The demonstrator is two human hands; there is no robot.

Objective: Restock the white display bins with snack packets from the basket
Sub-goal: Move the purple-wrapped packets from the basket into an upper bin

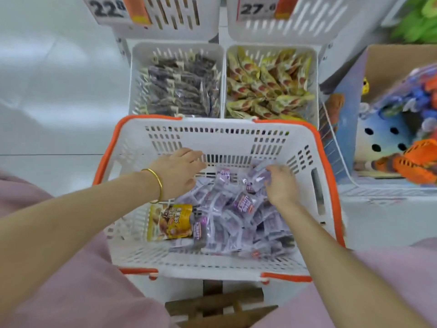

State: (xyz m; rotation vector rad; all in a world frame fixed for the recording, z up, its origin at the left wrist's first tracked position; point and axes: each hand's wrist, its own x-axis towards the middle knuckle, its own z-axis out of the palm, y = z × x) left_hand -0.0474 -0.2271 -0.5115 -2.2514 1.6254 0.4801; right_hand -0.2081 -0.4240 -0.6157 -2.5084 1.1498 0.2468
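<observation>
1 basket [224,138] of purple pkts [236,209], pale glossy floor [47,102] at L

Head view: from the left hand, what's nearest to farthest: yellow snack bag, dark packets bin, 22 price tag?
1. yellow snack bag, in the basket near the left hand
2. dark packets bin, behind the basket
3. 22 price tag, top left

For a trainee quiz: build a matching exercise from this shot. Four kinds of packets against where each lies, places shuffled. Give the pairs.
1. purple packets
2. orange-yellow pouch
3. dark packets
4. yellow-red packets

A. left white bin
B. basket, left side
C. right white bin
D. basket, middle and right, heaped

Pairs: 1-D, 2-B, 3-A, 4-C
</observation>
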